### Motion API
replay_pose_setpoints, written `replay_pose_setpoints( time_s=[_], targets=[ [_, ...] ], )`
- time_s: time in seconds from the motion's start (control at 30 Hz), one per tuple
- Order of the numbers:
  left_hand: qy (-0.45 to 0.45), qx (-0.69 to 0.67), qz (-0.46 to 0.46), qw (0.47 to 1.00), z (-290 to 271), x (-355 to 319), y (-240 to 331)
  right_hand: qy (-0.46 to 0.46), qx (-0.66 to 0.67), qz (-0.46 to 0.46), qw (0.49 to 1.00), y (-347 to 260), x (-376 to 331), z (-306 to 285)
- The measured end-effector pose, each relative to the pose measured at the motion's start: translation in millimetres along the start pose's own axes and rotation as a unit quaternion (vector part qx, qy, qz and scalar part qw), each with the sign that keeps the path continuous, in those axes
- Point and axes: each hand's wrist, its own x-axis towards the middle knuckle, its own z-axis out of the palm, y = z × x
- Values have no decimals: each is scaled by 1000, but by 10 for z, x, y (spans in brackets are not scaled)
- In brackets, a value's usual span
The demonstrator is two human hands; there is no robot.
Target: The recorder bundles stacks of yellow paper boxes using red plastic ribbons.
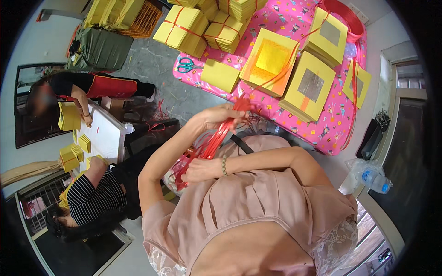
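A bundle of red plastic straps (215, 141) stretches between my two hands, in front of my lap. My left hand (220, 116) is closed around its upper end, and the loose tips fan out past the fingers. Lower down, close to my waist, my right hand (202, 170), with a beaded bracelet at the wrist, is closed on the other part of the bundle. Some strap ends hang below it over a pale bag or container (171, 180), mostly hidden by my arms. Beyond the left hand is a table with a pink patterned cover (331, 131).
The pink table holds stacks of yellow paper (307, 86), teal scissors (188, 65), a red strap roll (352, 23) and strapped paper bundles (180, 26). Left, two people work at a white table (103, 133). A plastic bottle (375, 181) hangs at right.
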Motion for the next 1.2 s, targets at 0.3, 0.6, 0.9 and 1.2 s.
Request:
replay_pose_setpoints(
  time_s=[0.3,0.6,0.9,1.2],
  targets=[
    [167,82,-6,982,-462,-358,-197,197,27,48,979,174,-390,-812],
    [128,121,6,984,-97,-1102,-407,101,95,224,965,1395,-1249,-540],
    [26,-15,102,994,-848,-1611,-1525,167,-71,179,967,827,-783,-865],
    [183,-199,38,962,-630,-846,-1273,145,-130,44,980,258,-287,-626]
  ],
)
